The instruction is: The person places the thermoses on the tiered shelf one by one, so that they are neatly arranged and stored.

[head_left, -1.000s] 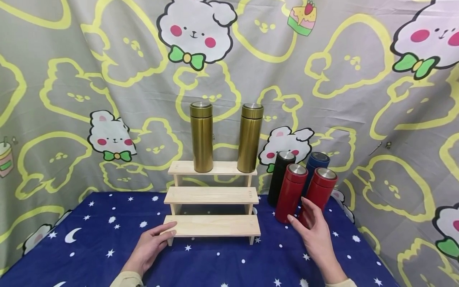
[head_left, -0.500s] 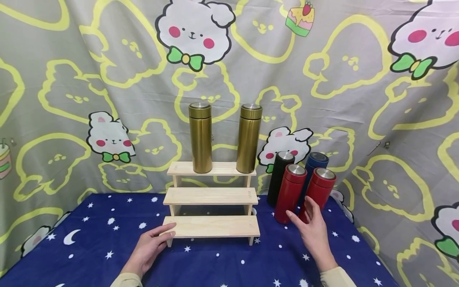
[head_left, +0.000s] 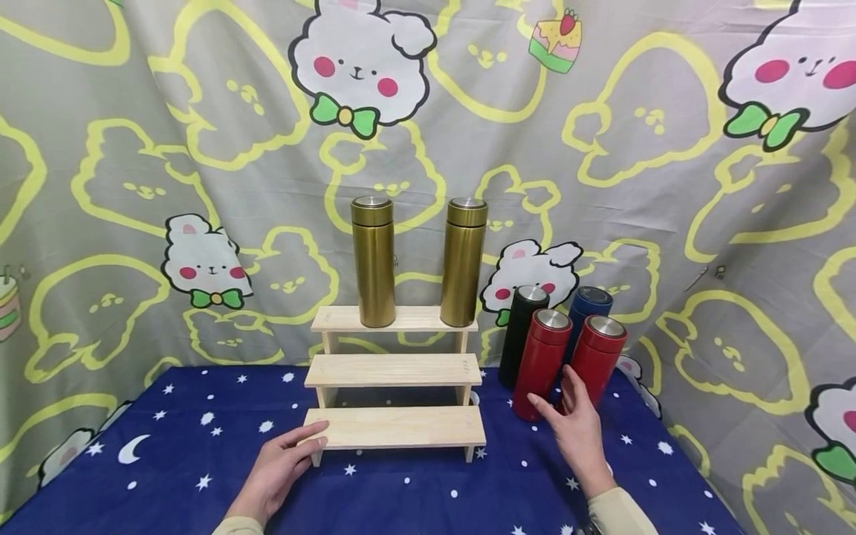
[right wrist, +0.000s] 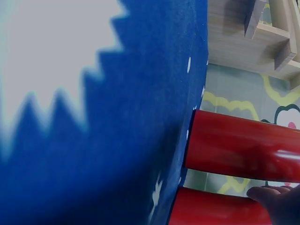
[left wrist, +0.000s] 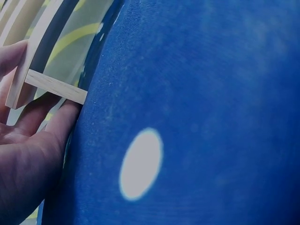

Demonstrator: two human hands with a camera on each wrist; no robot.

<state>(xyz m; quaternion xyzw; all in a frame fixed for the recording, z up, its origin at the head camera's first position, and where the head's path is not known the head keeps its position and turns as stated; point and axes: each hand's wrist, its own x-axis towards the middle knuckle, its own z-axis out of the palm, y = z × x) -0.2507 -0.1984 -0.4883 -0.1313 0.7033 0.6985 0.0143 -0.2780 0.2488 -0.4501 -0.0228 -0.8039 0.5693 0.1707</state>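
Observation:
My left hand (head_left: 277, 468) grips the left end of a three-step wooden display stand (head_left: 394, 427), thumb on top of the lowest shelf. In the left wrist view, my fingers (left wrist: 61, 122) reach under the board beside its leg (left wrist: 58, 86). My right hand (head_left: 575, 431) is in front of two red thermos bottles, thumb and fingers spread. Its thumb overlaps the left red thermos (head_left: 543, 364); the fingers overlap the gap toward the right red thermos (head_left: 600, 353). From the right wrist, a fingertip (right wrist: 255, 192) shows at the gap between both bottles.
Two gold thermoses, one left (head_left: 374, 267) and one right (head_left: 464, 267), stand on the top shelf. Behind the red pair are a black thermos (head_left: 518, 342) and a blue thermos (head_left: 588, 305). A star-patterned blue cloth (head_left: 428, 505) covers the table, with a cartoon curtain (head_left: 267, 171) behind.
My right hand has shifted slightly left, its thumb further across the left red thermos. The left hand keeps its hold on the stand, and the bottles stay in place.

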